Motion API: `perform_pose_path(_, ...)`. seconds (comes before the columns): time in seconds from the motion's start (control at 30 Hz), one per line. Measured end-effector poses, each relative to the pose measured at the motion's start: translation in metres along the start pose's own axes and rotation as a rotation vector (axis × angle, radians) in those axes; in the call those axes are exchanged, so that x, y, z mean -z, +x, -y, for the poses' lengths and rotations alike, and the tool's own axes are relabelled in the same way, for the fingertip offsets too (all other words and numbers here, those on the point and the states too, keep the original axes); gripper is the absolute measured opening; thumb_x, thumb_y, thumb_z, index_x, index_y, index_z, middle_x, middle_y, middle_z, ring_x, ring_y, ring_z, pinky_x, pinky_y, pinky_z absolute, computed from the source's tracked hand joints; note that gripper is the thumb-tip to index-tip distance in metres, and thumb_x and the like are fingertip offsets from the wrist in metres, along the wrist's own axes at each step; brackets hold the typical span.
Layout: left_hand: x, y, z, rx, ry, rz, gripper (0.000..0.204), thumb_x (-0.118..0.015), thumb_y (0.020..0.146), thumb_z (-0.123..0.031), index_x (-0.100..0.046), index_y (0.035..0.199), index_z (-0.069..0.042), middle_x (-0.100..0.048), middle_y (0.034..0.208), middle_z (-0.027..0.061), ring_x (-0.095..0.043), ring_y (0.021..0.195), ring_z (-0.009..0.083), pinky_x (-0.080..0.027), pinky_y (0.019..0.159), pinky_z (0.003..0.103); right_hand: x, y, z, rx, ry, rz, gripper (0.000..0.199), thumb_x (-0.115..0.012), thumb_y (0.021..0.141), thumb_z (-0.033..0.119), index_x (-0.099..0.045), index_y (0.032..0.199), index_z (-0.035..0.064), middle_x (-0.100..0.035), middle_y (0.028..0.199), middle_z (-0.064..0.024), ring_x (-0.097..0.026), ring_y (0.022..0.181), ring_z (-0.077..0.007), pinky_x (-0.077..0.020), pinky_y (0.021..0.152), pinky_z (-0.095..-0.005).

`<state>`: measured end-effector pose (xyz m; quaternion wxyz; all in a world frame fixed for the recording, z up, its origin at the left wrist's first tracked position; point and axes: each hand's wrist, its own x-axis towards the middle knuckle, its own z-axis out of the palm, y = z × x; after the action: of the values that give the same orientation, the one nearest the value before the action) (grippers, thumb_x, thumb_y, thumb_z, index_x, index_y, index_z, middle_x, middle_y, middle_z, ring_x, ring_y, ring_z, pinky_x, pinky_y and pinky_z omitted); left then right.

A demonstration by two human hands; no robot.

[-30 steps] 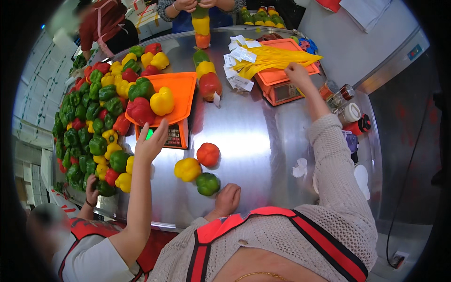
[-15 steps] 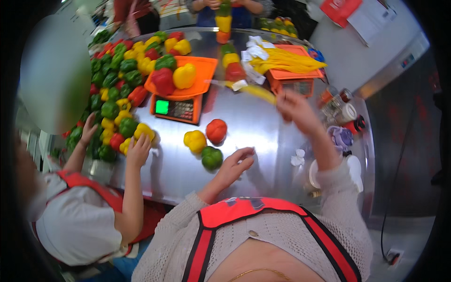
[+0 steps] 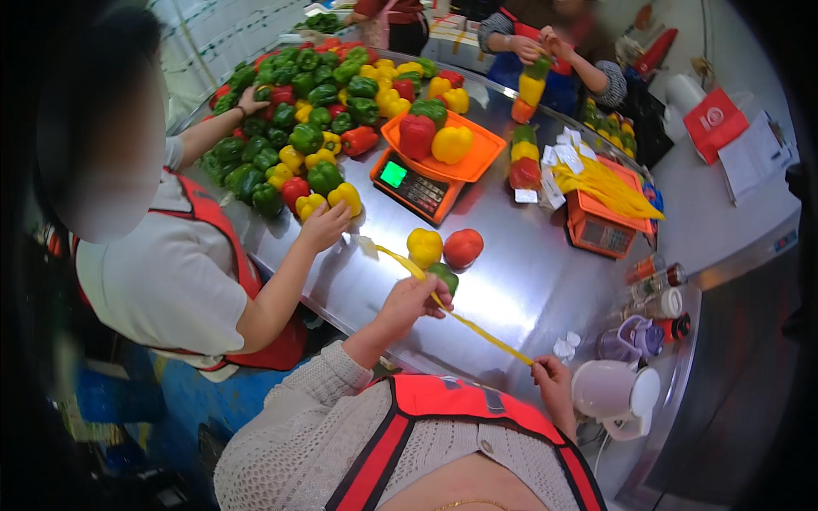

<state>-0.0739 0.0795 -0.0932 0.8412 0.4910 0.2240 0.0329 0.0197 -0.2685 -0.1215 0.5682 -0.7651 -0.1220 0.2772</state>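
A narrow yellow mesh net bag (image 3: 484, 330) with a white tag on one end is stretched between my hands. My left hand (image 3: 407, 307) is closed around its middle, with the tagged end sticking out beyond it. The other end is pinched in the fingers of my right hand (image 3: 555, 385), low at the right. Just past my left hand, on the metal table, sit a yellow bell pepper (image 3: 424, 246), a red bell pepper (image 3: 463, 248) and a green bell pepper (image 3: 445, 275), the green one partly hidden by that hand.
A co-worker's hand (image 3: 327, 226) touches the bell pepper pile (image 3: 315, 115) at left. Beyond my peppers stands an orange scale (image 3: 415, 189) holding three peppers. Yellow net bags (image 3: 601, 189) lie on another scale. A kettle (image 3: 601, 388) and jars (image 3: 660, 303) line the right edge.
The net bag has come down from the far right toward me, and my left hand, empty before, now grips it. My right hand has drawn back near the kettle. The view has shifted left.
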Motion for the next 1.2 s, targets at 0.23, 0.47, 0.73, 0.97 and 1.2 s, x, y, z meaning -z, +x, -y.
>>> perform_pose_path(0.23, -0.004, -0.024, 0.014, 0.242, 1.415, 0.173, 0.052, -0.057, 0.095, -0.051, -0.066, 0.092, 0.0, -0.068, 0.086, 0.0127, -0.067, 0.078, 0.0282, -0.053, 0.072, 0.041, -0.004, 0.024, 0.029, 0.23, 0.271, -0.096, 0.006, -0.065, 0.088, -0.004, -0.065, 0.091, 0.0012, -0.06, 0.083, -0.002, -0.058, 0.071, -0.0102, -0.047, 0.065, -0.0241)
perform_pose_path(0.47, -0.081, -0.048, 0.018, -0.686, 0.978, 0.261, 0.045, -0.078, 0.085, -0.03, -0.06, 0.113, 0.0, -0.064, 0.108, 0.014, -0.063, 0.097, 0.0273, -0.051, 0.084, 0.037, -0.037, 0.005, 0.074, 0.419, -0.074, 0.228, 0.013, -0.067, 0.087, -0.004, -0.067, 0.1, -0.0018, -0.066, 0.088, -0.0047, -0.064, 0.077, -0.0139, -0.0519, 0.071, -0.0263)
perform_pose_path(0.73, -0.119, -0.054, 0.061, -0.235, 0.541, 0.247, 0.016, -0.069, 0.093, -0.014, -0.066, 0.103, -0.001, -0.067, 0.087, 0.0021, -0.059, 0.083, 0.0082, -0.049, 0.074, 0.026, -0.014, -0.007, 0.063, 0.234, 0.406, 0.164, 0.017, -0.066, 0.089, -0.003, -0.059, 0.104, 0.0017, -0.062, 0.085, -0.0038, -0.058, 0.071, -0.0098, -0.0475, 0.064, -0.023)
perform_pose_path(0.97, -0.135, -0.05, 0.062, -0.24, 0.451, 0.304, 0.016, -0.067, 0.095, -0.017, -0.064, 0.104, -0.004, -0.065, 0.091, -0.0005, -0.056, 0.083, 0.0065, -0.047, 0.071, 0.025, -0.007, -0.016, 0.057, 0.209, 0.402, 0.163, 0.019, -0.066, 0.09, -0.001, -0.057, 0.106, 0.0018, -0.062, 0.083, -0.0035, -0.057, 0.067, -0.0085, -0.046, 0.059, -0.022)
perform_pose_path(1.2, -0.16, -0.048, 0.05, -0.128, 0.014, 0.33, 0.014, -0.066, 0.097, -0.017, -0.057, 0.102, -0.007, -0.059, 0.092, -0.0024, -0.054, 0.083, 0.0055, -0.045, 0.072, 0.022, 0.004, -0.013, 0.046, 0.2, 0.435, 0.112, 0.006, -0.059, 0.098, 0.006, -0.059, 0.098, 0.0003, -0.066, 0.085, -0.007, -0.059, 0.066, -0.0113, -0.0492, 0.06, -0.0242)
